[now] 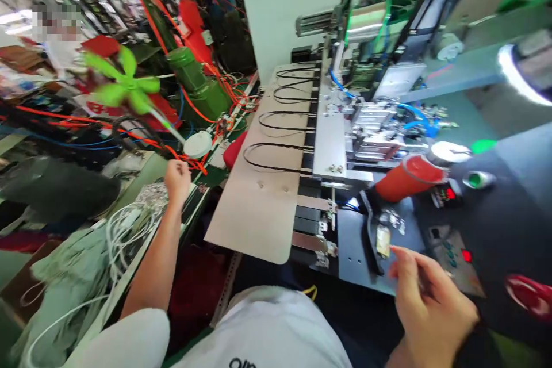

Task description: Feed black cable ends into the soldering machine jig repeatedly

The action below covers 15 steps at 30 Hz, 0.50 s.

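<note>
While left hand (177, 180) reaches forward, right hand (431, 305) curls.

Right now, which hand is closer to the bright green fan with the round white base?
Left. The left hand is by the white base of the green fan; the right hand is far off, past the beige plate.

1 head camera, facing forward and down over workbench (375, 259).

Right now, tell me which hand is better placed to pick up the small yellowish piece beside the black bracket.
Right, I'd judge: the right hand is just beside the yellowish piece, while the left hand is across the flat plate, near the fan's round base.
</note>
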Motion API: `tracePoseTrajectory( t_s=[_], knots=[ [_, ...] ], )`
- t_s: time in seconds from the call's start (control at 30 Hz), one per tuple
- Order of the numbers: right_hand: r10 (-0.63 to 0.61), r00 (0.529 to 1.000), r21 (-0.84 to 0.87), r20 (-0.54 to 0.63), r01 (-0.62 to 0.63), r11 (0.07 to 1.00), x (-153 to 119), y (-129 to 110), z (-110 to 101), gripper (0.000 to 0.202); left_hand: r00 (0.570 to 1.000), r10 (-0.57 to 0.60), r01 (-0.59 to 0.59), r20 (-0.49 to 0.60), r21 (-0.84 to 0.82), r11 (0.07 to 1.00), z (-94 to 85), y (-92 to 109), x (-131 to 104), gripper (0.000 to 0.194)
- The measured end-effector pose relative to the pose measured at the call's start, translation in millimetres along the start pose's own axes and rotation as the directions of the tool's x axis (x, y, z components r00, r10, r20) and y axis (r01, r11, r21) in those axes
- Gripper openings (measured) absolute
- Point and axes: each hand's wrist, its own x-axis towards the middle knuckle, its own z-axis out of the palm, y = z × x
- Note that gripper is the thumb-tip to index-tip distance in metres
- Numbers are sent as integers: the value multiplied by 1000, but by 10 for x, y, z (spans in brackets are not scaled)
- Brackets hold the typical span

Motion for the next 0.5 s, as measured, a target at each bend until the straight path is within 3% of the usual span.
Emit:
tracePoseTrajectory(
  t_s=[0.07,0.1,0.13,0.17,0.2,0.23,0.3,0.33,0.37,0.43,0.5],
  knots=[
    [-72,997,4,42,72,997,72,-84,21,20,987,83,-98,-135,-111,989,-134,356,-8,30],
    [-91,993,29,76,89,996,105,-123,35,20,965,164,-201,-204,-178,963,-206,570,-56,28],
    [-98,989,62,113,92,994,131,-162,51,20,915,298,-370,-274,-266,890,-281,796,-139,25],
    [-92,985,97,148,79,992,151,-199,68,20,838,439,-537,-323,-350,767,-354,1026,-259,23],
    [-81,979,128,185,58,990,162,-236,87,19,749,598,-657,-287,-438,613,-421,1249,-410,22],
    [-69,973,158,219,35,987,165,-271,109,18,640,746,-697,-184,-547,463,-473,1457,-582,22],
    [-47,961,219,273,-15,976,153,-335,166,16,392,919,-579,45,-764,284,-523,1797,-938,23],
    [-37,957,253,286,-38,967,142,-360,201,14,284,953,-512,106,-823,245,-519,1921,-1099,22],
    [-26,956,289,291,-62,955,130,-380,239,12,206,969,-464,137,-858,220,-497,2013,-1237,20],
    [6,961,355,276,-108,928,113,-396,312,10,134,983,-453,126,-874,174,-424,2113,-1422,16],
    [39,965,394,260,-143,908,119,-383,355,11,116,989,-487,94,-862,139,-341,2137,-1494,15]
  ],
)
